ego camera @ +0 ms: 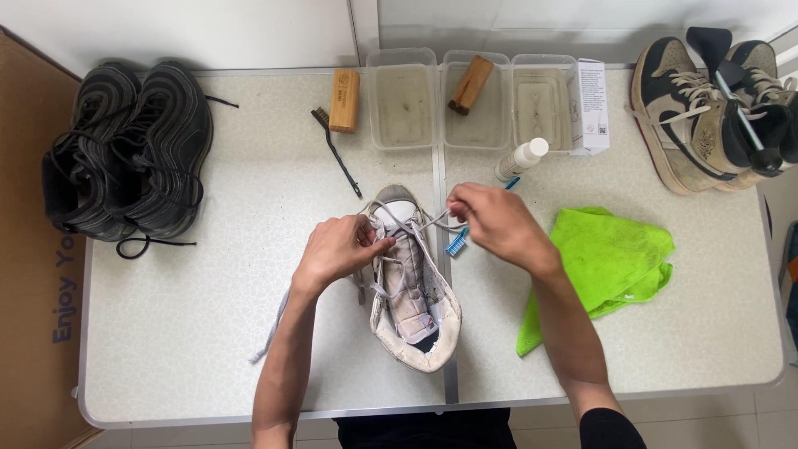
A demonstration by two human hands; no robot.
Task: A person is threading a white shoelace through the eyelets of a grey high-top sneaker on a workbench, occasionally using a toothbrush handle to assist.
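A dirty white high-top sneaker lies on the table in front of me, toe pointing away. My left hand pinches the grey-white shoelace at the sneaker's left eyelets. My right hand grips the other part of the lace near the toe, pulling it to the right. A loose lace end trails off to the left across the table. A blue toothbrush lies partly under my right hand.
A green cloth lies to the right. A pair of black sneakers sits at far left, a tan-and-black pair at far right. Three clear tubs, wooden brushes, a black wire brush, a white bottle and a box line the back.
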